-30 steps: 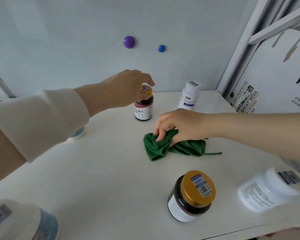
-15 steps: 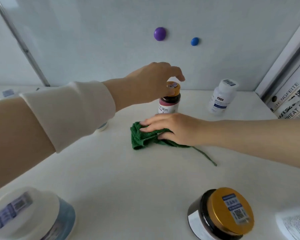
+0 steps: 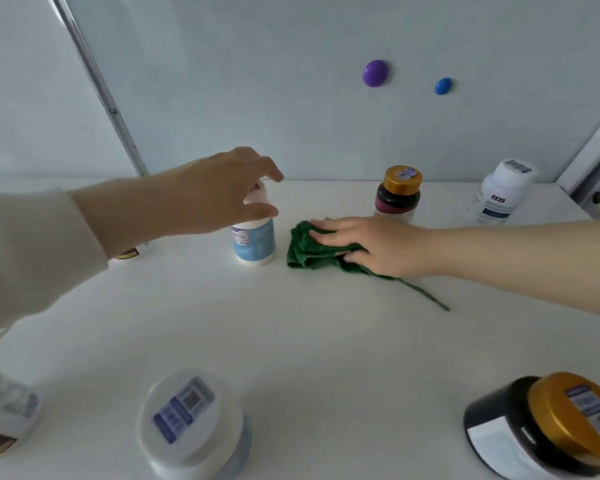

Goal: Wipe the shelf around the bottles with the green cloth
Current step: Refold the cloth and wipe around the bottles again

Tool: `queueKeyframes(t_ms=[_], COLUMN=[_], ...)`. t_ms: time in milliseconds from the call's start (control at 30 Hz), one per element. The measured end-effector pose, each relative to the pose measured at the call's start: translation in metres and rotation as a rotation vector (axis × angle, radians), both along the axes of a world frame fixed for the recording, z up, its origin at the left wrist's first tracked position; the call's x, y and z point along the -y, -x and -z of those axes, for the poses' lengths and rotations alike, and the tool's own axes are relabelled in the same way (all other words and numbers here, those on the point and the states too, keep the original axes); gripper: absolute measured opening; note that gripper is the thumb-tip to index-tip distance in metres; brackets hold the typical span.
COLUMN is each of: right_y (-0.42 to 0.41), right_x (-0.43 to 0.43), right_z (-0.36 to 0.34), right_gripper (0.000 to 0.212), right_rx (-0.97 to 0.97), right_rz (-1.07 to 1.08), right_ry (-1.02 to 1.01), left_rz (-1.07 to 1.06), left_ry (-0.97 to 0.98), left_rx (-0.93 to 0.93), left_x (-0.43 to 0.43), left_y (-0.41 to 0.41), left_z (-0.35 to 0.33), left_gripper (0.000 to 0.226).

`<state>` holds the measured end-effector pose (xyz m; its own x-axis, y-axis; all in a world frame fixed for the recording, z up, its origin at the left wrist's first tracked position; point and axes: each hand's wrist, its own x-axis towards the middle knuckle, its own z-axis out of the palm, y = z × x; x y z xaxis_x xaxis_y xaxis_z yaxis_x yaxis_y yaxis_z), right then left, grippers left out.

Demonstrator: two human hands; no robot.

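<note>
Under the right hand [image 3: 374,244], fingers flat and spread, the green cloth [image 3: 305,251] presses the shelf [image 3: 291,341] just beside the blue-label bottle [image 3: 255,240], whose cap the left hand [image 3: 222,192] curls round. Wiping seems midway; the shelf near the front jars [image 3: 194,420] likely remains.

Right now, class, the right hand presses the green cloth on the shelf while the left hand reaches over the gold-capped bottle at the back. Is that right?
No. In the head view the left hand reaches over the blue-labelled white bottle; the gold-capped bottle at the back stands behind the right hand. The rest holds.
</note>
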<state>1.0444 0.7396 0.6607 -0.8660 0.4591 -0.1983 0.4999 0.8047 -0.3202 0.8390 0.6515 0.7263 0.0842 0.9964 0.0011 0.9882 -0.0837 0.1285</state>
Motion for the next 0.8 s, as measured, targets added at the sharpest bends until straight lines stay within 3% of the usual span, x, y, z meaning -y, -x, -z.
queueKeyframes(t_ms=[100, 267, 467, 600, 800], right_y=[-0.004, -0.029, 0.019, 0.041, 0.006], right_x=[0.016, 0.057, 0.015, 0.000, 0.053], right_z=[-0.002, -0.011, -0.012, -0.008, -0.015], right_gripper=[0.060, 0.060, 0.060, 0.058, 0.063], right_rx=[-0.005, 0.177, 0.156, 0.142, 0.172], right_rz=[-0.005, -0.252, 0.052, 0.084, -0.215], right_ry=[0.039, 0.168, -0.050, -0.100, 0.089], left_rz=[0.016, 0.060, 0.087, 0.042, 0.022], left_ry=[0.020, -0.016, -0.020, -0.028, -0.052], left_rx=[0.059, 0.138, 0.135, 0.088, 0.080], left_x=[-0.002, -0.010, -0.016, -0.019, -0.017], left_y=[0.006, 0.015, 0.019, 0.022, 0.022], left_z=[0.009, 0.013, 0.014, 0.017, 0.019], left_gripper=[0.042, 0.041, 0.041, 0.041, 0.038])
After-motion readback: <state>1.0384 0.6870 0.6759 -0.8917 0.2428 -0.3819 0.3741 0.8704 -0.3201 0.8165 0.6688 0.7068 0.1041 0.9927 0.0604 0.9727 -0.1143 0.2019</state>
